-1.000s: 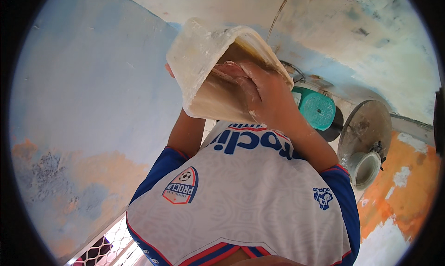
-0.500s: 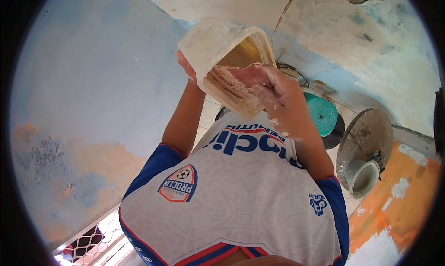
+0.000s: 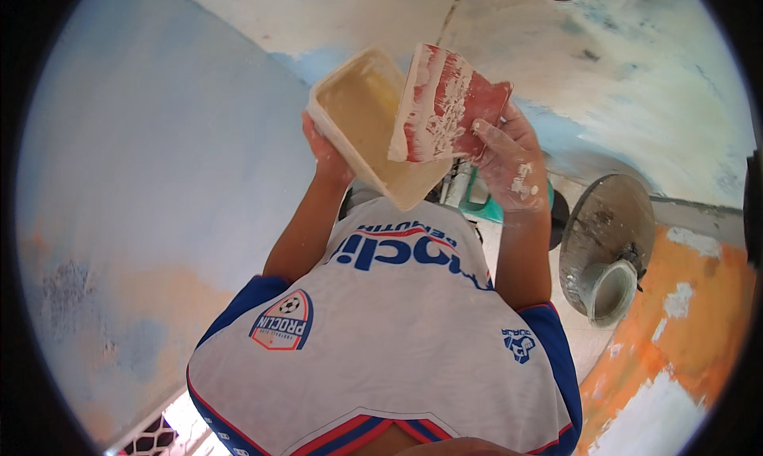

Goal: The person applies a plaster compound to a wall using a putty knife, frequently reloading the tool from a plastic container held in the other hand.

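My left hand (image 3: 324, 152) grips a white rectangular plastic tub (image 3: 342, 110) by its left side. The tub is tilted, its inside streaked with cream-coloured residue. In my right hand (image 3: 513, 158) is a flat red spreader (image 3: 445, 102), thumb on its near face and the other fingers mostly hidden behind. Thick white paste coats the spreader's left part. It is held up over the tub's right side and hides part of the opening; whether the two touch I cannot tell. Dried white paste spots my right hand and wrist.
A round, dirty grey tabletop (image 3: 600, 229) stands at the right with a whitish container (image 3: 612, 293) on it. Behind my right hand is a green plastic item (image 3: 485, 208). Patchy blue wall (image 3: 159, 138) lies left, orange peeling wall (image 3: 675, 321) right, metal mesh (image 3: 151, 440) lower left.
The spreader has come out of the tub and up, its pasted face now showing. The tub has turned so its opening faces me more. My right hand has risen.
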The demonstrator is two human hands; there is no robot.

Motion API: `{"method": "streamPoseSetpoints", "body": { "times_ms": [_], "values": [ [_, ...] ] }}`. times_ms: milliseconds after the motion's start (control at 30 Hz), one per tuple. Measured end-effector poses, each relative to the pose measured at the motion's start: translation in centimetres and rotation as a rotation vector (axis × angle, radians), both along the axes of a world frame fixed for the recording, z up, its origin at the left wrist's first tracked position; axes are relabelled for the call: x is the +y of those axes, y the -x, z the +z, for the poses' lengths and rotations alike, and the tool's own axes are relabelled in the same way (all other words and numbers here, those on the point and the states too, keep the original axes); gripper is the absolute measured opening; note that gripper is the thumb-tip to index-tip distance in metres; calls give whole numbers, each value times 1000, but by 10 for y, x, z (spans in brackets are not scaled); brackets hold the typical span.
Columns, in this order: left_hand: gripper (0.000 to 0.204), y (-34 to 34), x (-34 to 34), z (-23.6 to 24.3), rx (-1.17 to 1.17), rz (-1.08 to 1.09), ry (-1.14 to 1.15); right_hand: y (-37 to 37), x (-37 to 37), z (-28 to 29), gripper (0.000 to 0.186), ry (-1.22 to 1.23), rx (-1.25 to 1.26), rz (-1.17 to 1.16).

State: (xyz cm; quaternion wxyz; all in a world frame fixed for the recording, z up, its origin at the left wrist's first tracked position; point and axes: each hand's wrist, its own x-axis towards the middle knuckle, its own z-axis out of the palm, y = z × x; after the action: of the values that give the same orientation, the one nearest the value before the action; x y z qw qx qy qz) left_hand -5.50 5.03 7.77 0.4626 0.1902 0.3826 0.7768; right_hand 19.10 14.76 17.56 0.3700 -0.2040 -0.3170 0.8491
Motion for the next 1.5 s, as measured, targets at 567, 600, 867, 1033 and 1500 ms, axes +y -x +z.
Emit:
{"method": "streamPoseSetpoints", "body": {
  "times_ms": [567,600,867,1033,1500],
  "values": [
    [79,89,10,3,-288,-207,60,5,11,-29,32,18,124,-830],
    [79,103,8,7,-273,-197,94,12,17,-29,30,20,95,-940],
    [75,209,12,30,-158,-227,98,93,142,-81,39,-379,-774,-1573],
    [72,252,19,44,-116,-348,21,161,192,-95,62,-445,-1339,-1564],
    [76,303,38,30,45,-439,9,156,204,-119,56,-544,-1353,-1731]
  ]
}}
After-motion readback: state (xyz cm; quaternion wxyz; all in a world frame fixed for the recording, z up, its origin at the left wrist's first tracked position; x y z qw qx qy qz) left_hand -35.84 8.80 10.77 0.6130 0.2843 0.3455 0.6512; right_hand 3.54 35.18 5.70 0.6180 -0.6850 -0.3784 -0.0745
